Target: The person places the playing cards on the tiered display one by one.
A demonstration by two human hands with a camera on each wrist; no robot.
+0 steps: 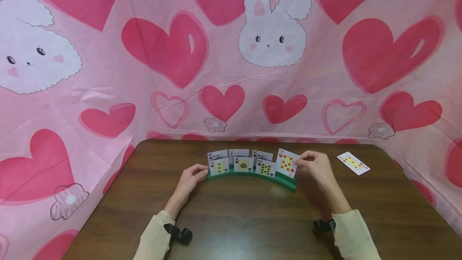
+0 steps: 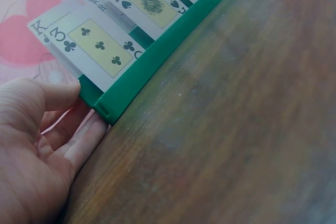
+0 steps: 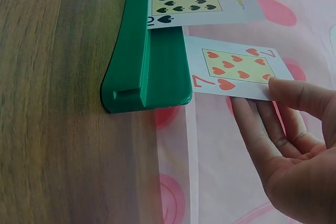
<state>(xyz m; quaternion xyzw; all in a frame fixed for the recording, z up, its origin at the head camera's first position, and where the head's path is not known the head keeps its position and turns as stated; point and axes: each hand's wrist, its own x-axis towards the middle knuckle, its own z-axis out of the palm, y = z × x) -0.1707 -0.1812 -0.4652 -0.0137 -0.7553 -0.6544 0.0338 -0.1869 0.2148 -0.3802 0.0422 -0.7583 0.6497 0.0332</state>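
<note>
A curved green card holder (image 1: 234, 173) stands on the table, with cards upright in two rows. At its left end my left hand (image 1: 189, 177) grips the tip, thumb and fingertips on the green plastic (image 2: 100, 100). My right hand (image 1: 317, 167) pinches the seven of hearts (image 3: 236, 66) by its outer edge, thumb on its face. This card is at the holder's right end, by the rear slot. The front row holds the three of clubs (image 2: 100, 45), ace of spades (image 1: 243, 164) and ten of spades (image 3: 189, 4). Behind them stand two kings and another, partly hidden face card (image 1: 239, 152).
To the right, the six of diamonds (image 1: 353, 163) lies face up on the brown wooden table (image 1: 231, 220). A pink cloth (image 1: 231, 75) with hearts and rabbits hangs right behind the table's far edge.
</note>
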